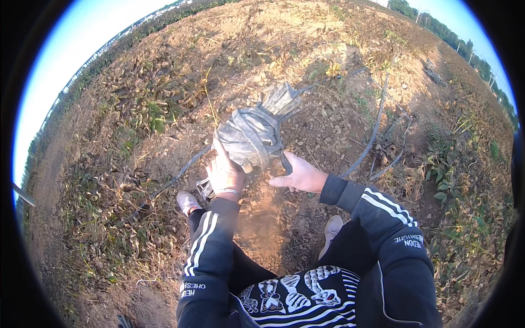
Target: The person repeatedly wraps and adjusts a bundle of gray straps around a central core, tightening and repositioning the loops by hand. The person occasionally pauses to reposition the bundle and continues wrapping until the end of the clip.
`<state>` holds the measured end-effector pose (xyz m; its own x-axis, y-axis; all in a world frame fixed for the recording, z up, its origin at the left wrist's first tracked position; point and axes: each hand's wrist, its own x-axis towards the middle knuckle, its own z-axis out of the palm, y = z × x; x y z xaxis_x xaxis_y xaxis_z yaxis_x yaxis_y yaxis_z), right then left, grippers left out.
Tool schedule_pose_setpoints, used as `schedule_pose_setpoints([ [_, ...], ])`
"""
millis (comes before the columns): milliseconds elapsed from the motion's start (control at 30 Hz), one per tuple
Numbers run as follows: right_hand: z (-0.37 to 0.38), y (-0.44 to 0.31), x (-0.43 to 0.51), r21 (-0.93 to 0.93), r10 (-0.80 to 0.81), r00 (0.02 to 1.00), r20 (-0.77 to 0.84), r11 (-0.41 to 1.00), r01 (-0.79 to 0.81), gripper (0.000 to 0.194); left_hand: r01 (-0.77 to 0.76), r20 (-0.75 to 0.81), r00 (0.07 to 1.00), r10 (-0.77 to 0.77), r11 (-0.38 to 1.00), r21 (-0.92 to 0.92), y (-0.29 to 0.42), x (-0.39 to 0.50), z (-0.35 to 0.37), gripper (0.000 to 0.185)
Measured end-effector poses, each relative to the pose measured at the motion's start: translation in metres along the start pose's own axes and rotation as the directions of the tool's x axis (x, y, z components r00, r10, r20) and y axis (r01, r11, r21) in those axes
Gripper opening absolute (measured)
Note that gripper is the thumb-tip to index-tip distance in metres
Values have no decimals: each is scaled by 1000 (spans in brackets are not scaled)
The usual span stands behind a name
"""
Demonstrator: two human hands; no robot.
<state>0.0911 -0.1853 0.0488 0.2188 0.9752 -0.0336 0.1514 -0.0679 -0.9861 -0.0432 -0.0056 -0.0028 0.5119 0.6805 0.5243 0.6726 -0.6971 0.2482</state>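
A bulky roll of dusty grey flat tubing or plastic strip (250, 135), wound around itself, lies before me over the dry soil, with crumpled folded ends sticking out at its upper right. My left hand (225, 172) is on the lower left side of the roll, its thumb and fingers against the material. My right hand (299, 174) is at the lower right, thumb apart from the fingers, by a dark strip that hangs from the roll; whether it grips this strip cannot be told. Dust blurs the ground below the roll.
A grey strip (184, 167) runs along the ground to the left of the roll. More loose strips (375, 133) curve over the soil at the right. Withered leafy plants (143, 90) and green weeds (443, 180) flank me. My shoes (331, 233) stand either side of the dusty soil.
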Motion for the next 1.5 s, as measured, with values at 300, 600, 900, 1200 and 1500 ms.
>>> schedule_pose_setpoints([
  [300, 30, 11, 13, -399, -97, 900, -425, 912, -90, 114, -66, -90, 995, 53, 987, -145, 32, -14, 16, 89],
  [600, 8, 23, 35, -499, -163, 778, -606, 840, -212, 65, -138, -52, 990, 129, 958, -250, 47, -20, 6, 91],
  [900, -10, 30, 23, -467, -236, 819, -523, 883, -43, 36, -137, 42, 982, 184, 845, -518, 34, -12, -21, 109],
  [1200, -29, 28, 13, -447, -401, 789, -465, 876, 182, 30, 333, 331, 943, -39, 65, -941, -13, -2, -13, 58],
  [1500, -15, 5, 4, -360, -432, 858, -277, 875, 324, 30, 669, 509, 625, 592, -71, -740, -57, -27, 20, 67],
])
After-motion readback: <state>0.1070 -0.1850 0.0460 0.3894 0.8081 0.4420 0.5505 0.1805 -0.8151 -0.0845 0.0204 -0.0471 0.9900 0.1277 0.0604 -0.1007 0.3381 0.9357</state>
